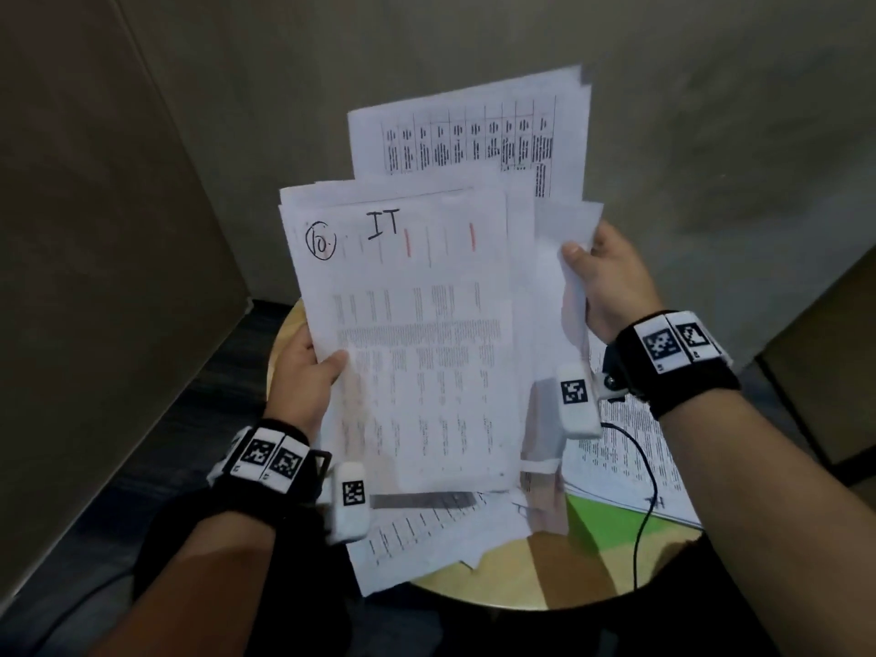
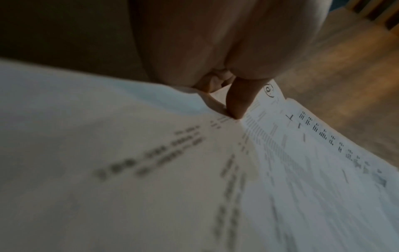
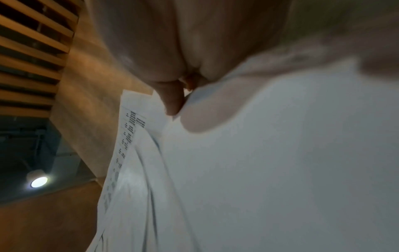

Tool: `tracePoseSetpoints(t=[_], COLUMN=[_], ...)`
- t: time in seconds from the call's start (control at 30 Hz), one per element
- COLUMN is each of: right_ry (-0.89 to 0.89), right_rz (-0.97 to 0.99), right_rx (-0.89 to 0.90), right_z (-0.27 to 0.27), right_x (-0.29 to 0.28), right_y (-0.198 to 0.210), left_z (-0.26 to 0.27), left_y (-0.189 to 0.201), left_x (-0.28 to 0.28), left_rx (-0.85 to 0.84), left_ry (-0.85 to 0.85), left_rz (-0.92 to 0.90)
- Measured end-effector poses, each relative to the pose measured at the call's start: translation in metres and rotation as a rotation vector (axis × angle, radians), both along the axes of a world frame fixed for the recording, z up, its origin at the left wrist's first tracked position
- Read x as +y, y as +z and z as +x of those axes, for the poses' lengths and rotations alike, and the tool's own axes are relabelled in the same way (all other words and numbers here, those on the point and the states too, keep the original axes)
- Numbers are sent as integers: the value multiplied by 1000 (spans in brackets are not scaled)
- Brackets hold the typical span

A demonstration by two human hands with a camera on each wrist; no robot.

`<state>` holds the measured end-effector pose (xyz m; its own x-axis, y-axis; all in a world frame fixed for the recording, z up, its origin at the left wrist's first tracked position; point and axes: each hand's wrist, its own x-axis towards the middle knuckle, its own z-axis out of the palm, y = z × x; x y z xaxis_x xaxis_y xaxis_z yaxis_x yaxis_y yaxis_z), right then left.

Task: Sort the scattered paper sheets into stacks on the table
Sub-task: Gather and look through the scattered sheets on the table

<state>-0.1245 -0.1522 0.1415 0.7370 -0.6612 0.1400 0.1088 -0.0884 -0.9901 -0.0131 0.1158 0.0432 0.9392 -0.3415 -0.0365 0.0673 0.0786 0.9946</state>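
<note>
I hold a fanned bundle of printed paper sheets (image 1: 417,334) upright above a small round wooden table (image 1: 535,580). The front sheet is marked "10" in a circle and "IT". My left hand (image 1: 308,372) pinches the bundle's left edge, thumb on the front. My right hand (image 1: 602,282) grips the right edge of the sheets behind, thumb on top. A table-printed sheet (image 1: 474,130) sticks up at the back. The left wrist view shows my thumb (image 2: 239,100) pressed on the printed sheet (image 2: 280,162). In the right wrist view my thumb (image 3: 172,100) lies against the white sheets (image 3: 280,162).
More printed sheets lie on the table: a pile at the right (image 1: 630,457) and loose sheets at the front (image 1: 426,538). A green sheet (image 1: 611,519) lies under the right pile, with a black cable (image 1: 644,490) across it. Walls stand close behind and at the left.
</note>
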Motion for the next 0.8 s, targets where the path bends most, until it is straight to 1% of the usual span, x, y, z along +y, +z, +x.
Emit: tracePoseSetpoints(t=[0.17,0.23,0.33,0.47,0.53,0.63,0.7,0.8], right_ry=[156,174,135,30,55,60,0,-125], right_rz=[128,163,181,238,158,-15,-60,-97], right_rx=[4,-14,-41,-5,38,213,313,304], right_z=[-20,-26,-32,-41,-47,-55,-55,-52], right_x=[8,10,12,7,5,8,9,16], right_y=[-4,-5,-9,-23,-33,-54,-69,-68], left_z=[-15,-22,-32,-40,-42,-42,-45,-52], left_y=[8,10,7,5,3,-2,-4,1], left_x=[-5,-9,-16,-24,-27,-31,-35,-47], left_rx=[-13,-5,-1,-32,-44,-76,-96,-142], left_ry=[-145,-171,-164,-83,-58,-32,-22,7], left_rz=[17,24,32,29,27,72,112,126])
